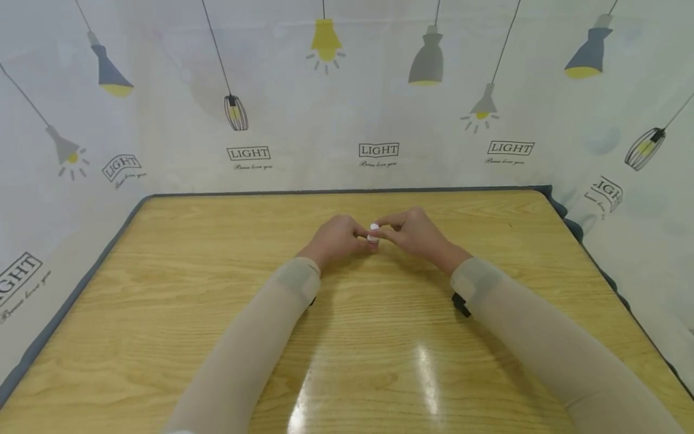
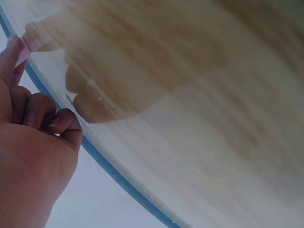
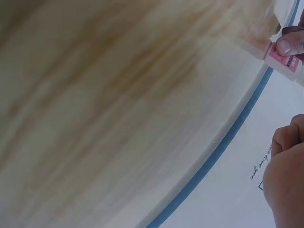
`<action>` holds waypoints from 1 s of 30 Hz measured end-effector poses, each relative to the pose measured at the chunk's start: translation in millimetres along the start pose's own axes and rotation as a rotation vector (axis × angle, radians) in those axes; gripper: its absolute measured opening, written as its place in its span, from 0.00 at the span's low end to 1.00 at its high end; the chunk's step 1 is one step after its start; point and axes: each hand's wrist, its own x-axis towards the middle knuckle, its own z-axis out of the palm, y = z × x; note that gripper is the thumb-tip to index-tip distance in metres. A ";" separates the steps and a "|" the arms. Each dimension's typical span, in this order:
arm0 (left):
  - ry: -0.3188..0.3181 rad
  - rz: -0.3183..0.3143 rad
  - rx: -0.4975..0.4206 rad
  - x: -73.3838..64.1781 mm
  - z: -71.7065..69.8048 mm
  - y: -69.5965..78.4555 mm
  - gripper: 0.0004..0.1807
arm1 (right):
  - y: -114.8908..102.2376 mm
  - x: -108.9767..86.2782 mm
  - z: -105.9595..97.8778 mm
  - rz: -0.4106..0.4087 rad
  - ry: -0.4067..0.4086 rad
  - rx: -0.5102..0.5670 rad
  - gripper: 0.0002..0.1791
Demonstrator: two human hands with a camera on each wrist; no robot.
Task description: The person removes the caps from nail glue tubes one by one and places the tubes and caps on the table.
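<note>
A small white bottle with a pink label (image 3: 283, 61) stands at the far middle of the table, its base meeting its own reflection in the tabletop. My left hand (image 1: 338, 237) grips the bottle's body between thumb and fingers; the thumb lies over the label in the right wrist view. In the left wrist view, the other fingers of the left hand (image 2: 40, 142) are curled. From the right, my right hand (image 1: 417, 234) pinches the white cap (image 1: 374, 228) at the top of the bottle. The right wrist view cuts off the cap at its edge.
The glossy wood-grain table (image 1: 217, 271) has a blue-grey edge. Behind and beside it hangs a pale cloth (image 1: 314, 120) printed with lamps and the word LIGHT. A black strap part (image 1: 461, 304) shows under the right wrist.
</note>
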 end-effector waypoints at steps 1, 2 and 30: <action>-0.002 0.001 -0.005 0.4 -0.1 0.0 0.20 | -0.1 0.2 -0.5 -0.009 0.000 0.002 0.13; -0.003 0.005 -0.007 0.8 -0.3 0.1 0.20 | 0.0 0.5 -1.0 -0.020 -0.001 0.002 0.13; -0.007 -0.024 -0.020 -2.0 0.0 -0.5 0.16 | -4.7 -1.6 9.8 -0.150 0.095 -0.117 0.10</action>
